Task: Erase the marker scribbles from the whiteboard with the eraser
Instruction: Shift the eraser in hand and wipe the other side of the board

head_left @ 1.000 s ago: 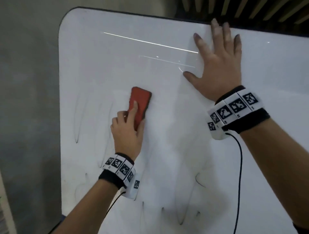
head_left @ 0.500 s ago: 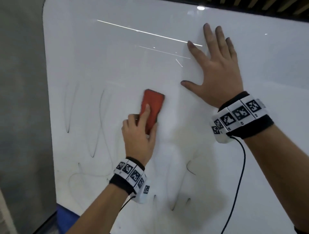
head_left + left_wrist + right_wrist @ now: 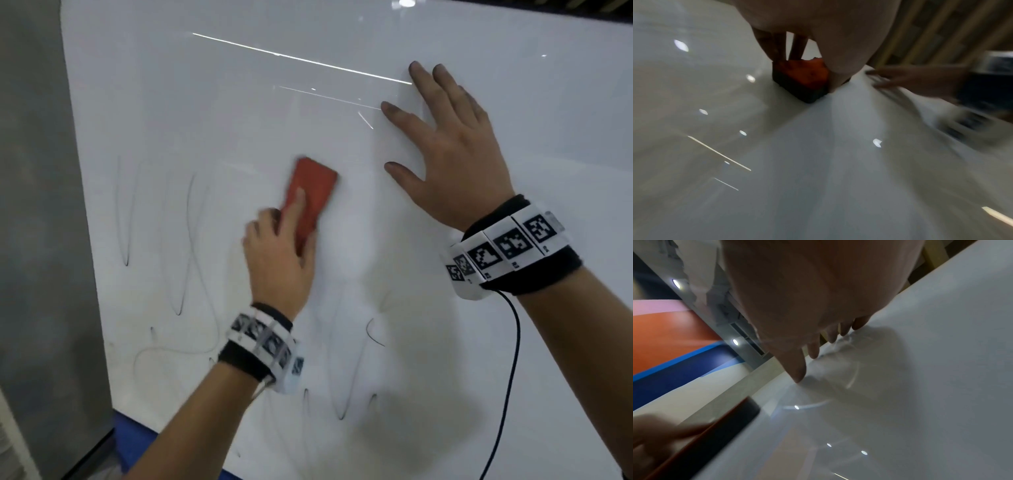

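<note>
A large whiteboard (image 3: 239,113) fills the head view. Thin black marker scribbles (image 3: 186,246) run down its left part, and more scribbles (image 3: 342,401) lie near the bottom middle. My left hand (image 3: 277,253) grips a red eraser (image 3: 311,195) with a dark felt underside and presses it flat on the board. The eraser (image 3: 801,78) also shows in the left wrist view, held between thumb and fingers. My right hand (image 3: 452,161) lies flat on the board to the right of the eraser, fingers spread. Its fingertips (image 3: 797,374) touch the board in the right wrist view.
A grey wall (image 3: 37,240) stands left of the board's edge. A blue surface (image 3: 133,431) shows under the bottom left corner. A black cable (image 3: 510,370) hangs from my right wristband across the board. Ceiling lights reflect as bright streaks (image 3: 301,61) near the top.
My left hand has slid the eraser to the right across the board, closer to my right hand. The right hand stays flat on the board.
</note>
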A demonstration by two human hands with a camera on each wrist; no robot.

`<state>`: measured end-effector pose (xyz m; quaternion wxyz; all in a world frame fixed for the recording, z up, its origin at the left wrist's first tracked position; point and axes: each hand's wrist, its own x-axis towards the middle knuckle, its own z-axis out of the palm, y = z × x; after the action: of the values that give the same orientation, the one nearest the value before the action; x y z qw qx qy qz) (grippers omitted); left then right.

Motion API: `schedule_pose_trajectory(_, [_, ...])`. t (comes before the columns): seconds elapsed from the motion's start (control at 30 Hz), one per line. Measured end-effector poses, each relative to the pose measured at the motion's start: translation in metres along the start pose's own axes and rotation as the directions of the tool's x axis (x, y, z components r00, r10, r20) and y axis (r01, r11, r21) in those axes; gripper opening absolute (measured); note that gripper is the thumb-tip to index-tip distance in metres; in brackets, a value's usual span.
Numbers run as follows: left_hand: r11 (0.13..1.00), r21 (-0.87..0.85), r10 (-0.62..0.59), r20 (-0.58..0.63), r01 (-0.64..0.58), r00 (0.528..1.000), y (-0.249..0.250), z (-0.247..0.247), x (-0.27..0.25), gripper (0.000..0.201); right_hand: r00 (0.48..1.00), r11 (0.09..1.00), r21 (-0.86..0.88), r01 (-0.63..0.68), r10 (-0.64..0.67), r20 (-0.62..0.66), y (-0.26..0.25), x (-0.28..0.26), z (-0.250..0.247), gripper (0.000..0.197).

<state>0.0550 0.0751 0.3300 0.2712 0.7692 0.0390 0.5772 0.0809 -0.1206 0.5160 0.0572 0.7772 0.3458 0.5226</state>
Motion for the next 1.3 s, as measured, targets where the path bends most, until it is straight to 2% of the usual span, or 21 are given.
schedule_pose_trajectory(0.03, [0.995,-0.013,0.1,0.069,-0.1,0.993,0.011,0.005,-0.027,0.054,1.0,1.0,0.002,-0.003,0.003,-0.003,0.0,-0.001,0.001,0.061])
schedule_pose_trajectory(0.1, [0.962,-0.05,0.272,0.234,-0.268,0.934,0.03,0.014,-0.089,0.048,1.0,1.0,0.001,-0.006,0.006,-0.005,0.0,-0.003,0.002,0.062])
schedule_pose_trajectory(0.17, [0.95,-0.091,0.311,0.314,-0.298,0.897,0.031,0.019,-0.124,0.046,1.0,1.0,0.002,0.001,-0.001,0.011,0.001,-0.006,0.002,0.062])
schedule_pose_trajectory(0.27, [0.962,-0.108,0.271,0.306,-0.249,0.913,0.02,0.017,-0.111,0.046,0.999,1.0,0.006,0.013,-0.013,0.047,0.006,-0.01,0.001,0.063])
schedule_pose_trajectory(0.4, [0.986,-0.16,0.088,0.195,-0.057,0.977,0.02,0.012,-0.085,0.052,0.998,1.0,0.013,0.01,-0.01,0.065,0.006,-0.014,-0.003,0.067])
schedule_pose_trajectory(0.47, [0.986,-0.164,0.047,0.144,-0.023,0.988,0.024,0.018,-0.091,0.053,0.996,0.999,0.027,-0.022,0.019,0.082,0.001,-0.021,-0.005,0.069])
schedule_pose_trajectory(0.53, [0.984,-0.175,0.063,0.169,-0.033,0.984,0.027,0.025,-0.113,0.055,0.994,0.998,0.037,-0.049,0.045,0.103,-0.004,-0.036,-0.004,0.071])
schedule_pose_trajectory(0.6, [0.975,-0.177,0.175,0.247,-0.133,0.953,0.028,0.031,-0.142,0.054,0.992,0.998,0.031,-0.057,0.053,0.118,-0.007,-0.055,-0.001,0.071])
schedule_pose_trajectory(0.67, [0.938,-0.187,0.338,0.318,-0.291,0.886,0.021,0.035,-0.161,0.047,0.992,0.998,0.02,-0.054,0.051,0.114,-0.006,-0.071,0.001,0.069])
schedule_pose_trajectory(0.73, [0.887,-0.206,0.461,0.346,-0.413,0.817,0.009,0.033,-0.154,0.041,0.993,0.999,0.013,-0.048,0.047,0.107,-0.004,-0.078,0.002,0.067])
schedule_pose_trajectory(0.77, [0.872,-0.2,0.489,0.337,-0.447,0.804,0.003,0.031,-0.144,0.04,0.993,0.999,0.01,-0.048,0.047,0.107,-0.004,-0.078,0.002,0.067])
schedule_pose_trajectory(0.8, [0.879,-0.19,0.476,0.316,-0.437,0.821,-0.003,0.028,-0.133,0.042,0.993,0.999,0.009,-0.048,0.047,0.108,-0.004,-0.078,0.002,0.067])
schedule_pose_trajectory(0.83, [0.91,-0.179,0.411,0.277,-0.374,0.869,-0.009,0.024,-0.122,0.044,0.993,0.999,0.011,-0.049,0.047,0.11,-0.004,-0.078,0.002,0.067])
schedule_pose_trajectory(0.9, [0.976,-0.176,0.162,0.173,-0.131,0.972,-0.025,0.016,-0.098,0.052,0.993,0.998,0.018,-0.057,0.055,0.107,-0.005,-0.078,0.002,0.068])
schedule_pose_trajectory(0.93, [0.981,-0.194,0.016,0.12,0.008,0.993,-0.032,0.013,-0.088,0.055,0.993,0.998,0.024,-0.062,0.06,0.103,-0.006,-0.078,0.001,0.068])
schedule_pose_trajectory(1.0, [0.951,-0.228,-0.2,0.058,0.209,0.978,-0.038,0.012,-0.079,0.058,0.992,0.996,0.035,-0.086,0.082,0.093,-0.01,-0.078,0.002,0.067])
schedule_pose_trajectory(1.03, [0.943,-0.225,-0.238,0.048,0.243,0.97,-0.035,0.013,-0.081,0.059,0.991,0.994,0.036,-0.104,0.101,0.087,-0.014,-0.078,0.003,0.067])
schedule_pose_trajectory(1.07, [0.949,-0.209,-0.232,0.053,0.238,0.971,-0.03,0.015,-0.086,0.059,0.989,0.991,0.039,-0.126,0.122,0.08,-0.019,-0.077,0.003,0.066])
schedule_pose_trajectory(1.2, [0.986,-0.163,0.0,0.141,0.023,0.99,-0.025,0.012,-0.104,0.055,0.967,0.955,0.157,-0.253,0.252,0.028,-0.042,-0.067,0.004,0.055])
schedule_pose_trajectory(1.23, [0.988,-0.156,0.018,0.148,0.005,0.989,-0.033,0.009,-0.096,0.054,0.96,0.938,0.205,-0.278,0.281,0.015,-0.047,-0.062,0.003,0.054])
schedule_pose_trajectory(1.3, [0.977,-0.173,-0.103,0.112,0.121,0.988,-0.05,0.002,-0.074,0.056,0.955,0.922,0.258,-0.289,0.297,0.01,-0.053,-0.048,0.002,0.055])
